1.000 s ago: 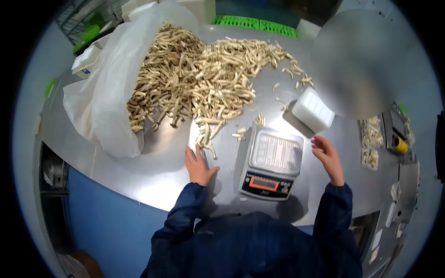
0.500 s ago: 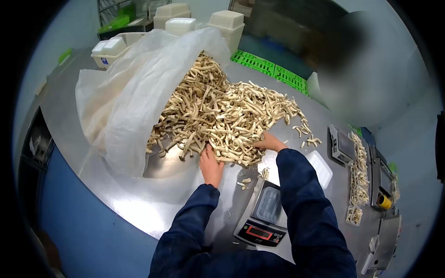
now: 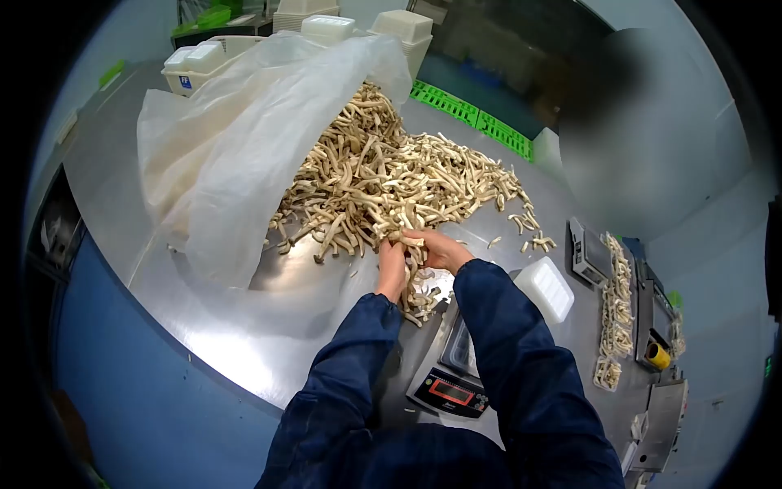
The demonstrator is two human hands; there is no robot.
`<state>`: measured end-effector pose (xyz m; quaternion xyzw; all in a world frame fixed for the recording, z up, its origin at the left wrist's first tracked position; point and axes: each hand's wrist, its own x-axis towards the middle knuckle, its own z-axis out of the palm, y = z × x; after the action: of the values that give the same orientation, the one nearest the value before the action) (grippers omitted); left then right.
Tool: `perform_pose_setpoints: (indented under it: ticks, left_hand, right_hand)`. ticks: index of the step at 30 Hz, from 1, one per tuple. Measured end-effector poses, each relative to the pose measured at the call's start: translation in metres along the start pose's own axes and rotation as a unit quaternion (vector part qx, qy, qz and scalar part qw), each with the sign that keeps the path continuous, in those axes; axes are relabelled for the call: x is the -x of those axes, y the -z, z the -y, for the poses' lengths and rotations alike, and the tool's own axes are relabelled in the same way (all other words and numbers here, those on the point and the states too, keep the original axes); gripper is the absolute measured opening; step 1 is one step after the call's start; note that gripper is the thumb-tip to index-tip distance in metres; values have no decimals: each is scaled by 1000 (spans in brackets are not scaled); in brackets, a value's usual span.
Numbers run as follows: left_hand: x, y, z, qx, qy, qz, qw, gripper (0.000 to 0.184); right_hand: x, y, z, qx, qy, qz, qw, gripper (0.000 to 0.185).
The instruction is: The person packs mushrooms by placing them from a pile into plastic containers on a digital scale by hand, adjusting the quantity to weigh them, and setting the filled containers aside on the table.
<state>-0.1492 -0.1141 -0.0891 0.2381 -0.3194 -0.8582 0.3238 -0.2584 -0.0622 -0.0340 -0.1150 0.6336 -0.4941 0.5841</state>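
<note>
A big heap of long, pale-stemmed mushrooms [image 3: 440,175] lies on the steel table, spilling from a translucent white plastic bag [image 3: 232,163]. At the heap's near edge my left hand [image 3: 392,267] and my right hand [image 3: 444,249] are close together, fingers curled around a bunch of mushrooms [image 3: 415,254] between them. Some fingertips are hidden by the bunch. Just below, loose mushrooms [image 3: 419,301] lie on the table. A digital scale [image 3: 446,393] stands near my body, with a clear plastic tray [image 3: 461,349] on it, partly covered by my right sleeve.
A white plastic tray [image 3: 546,289] sits right of my right forearm. Farther right are another scale [image 3: 590,253] and a row of filled mushroom trays [image 3: 617,314]. Behind the heap stand green crates [image 3: 472,118], stacked white tubs [image 3: 405,33] and a cream basket [image 3: 232,53].
My hands have come together from opposite sides of the heap's near edge, gathering a bunch of mushrooms and drawing it toward me. More mushrooms lie below them. The camera view has shifted slightly.
</note>
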Motion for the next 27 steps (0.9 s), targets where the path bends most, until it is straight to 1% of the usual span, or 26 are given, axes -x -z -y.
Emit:
perform_pose_setpoints:
  ticks: [1,4,5,6,8,9,10,12,13,14,16,19,22,23,24,25,26,27]
  left_hand:
    - [6,-5,-12,-8,1,21,1000,50]
    - [22,-17,-38,-98,-4,0,995,54]
    - [28,-18,-48,-159,1,15,987,58]
    - [20,-7,-39,-295,-89,25,951,54]
    - [15,0,-37,-395,-119,45,910,54]
    - [17,1,-39,-420,-148,43,894,53]
    - [19,0,-41,-444,-179,42,877,53]
    - [29,-6,-49,-549,-144,40,822,56]
    - [33,-7,-49,-548,-164,32,820,56]
    - [38,-8,-48,-547,-182,24,817,57]
    - [51,-14,-59,-567,-191,18,801,57]
    - [63,-14,-70,-561,-222,24,797,59]
    - [70,-4,-78,-531,-211,37,820,60]
    - [72,2,-80,-511,-193,51,836,60]
    - [78,3,-87,-498,-156,55,851,59]
    - [69,17,-74,-504,-178,55,844,61]
    - [61,33,-61,-510,-196,59,836,63]
    - [66,37,-65,-506,-174,73,841,62]
  right_hand:
    - [11,-10,8,-27,-6,-11,1000,39]
    - [50,-49,33,-64,21,-127,990,34]
    - [26,-24,24,-82,34,-20,996,29]
    - [24,-27,24,-97,56,-41,993,27]
    - [24,-34,24,-128,104,-84,983,24]
    - [30,-39,26,-141,103,-101,979,18]
    - [30,-42,24,-117,122,-129,977,23]
    - [34,-48,25,-40,133,-158,978,28]
    - [41,-51,26,-41,162,-109,980,34]
    - [36,-53,22,29,165,-228,959,36]
    - [17,-40,15,-8,163,-145,976,34]
    - [41,-41,21,-54,145,-89,984,31]
    - [71,-40,34,-26,110,-122,986,28]
    - [85,-40,40,-3,97,-154,983,26]
    - [53,-1,25,-24,112,-105,988,26]
    - [65,8,26,-17,122,-104,987,27]
    - [70,22,30,-19,101,-57,993,28]
    - [102,22,38,19,110,-34,993,27]
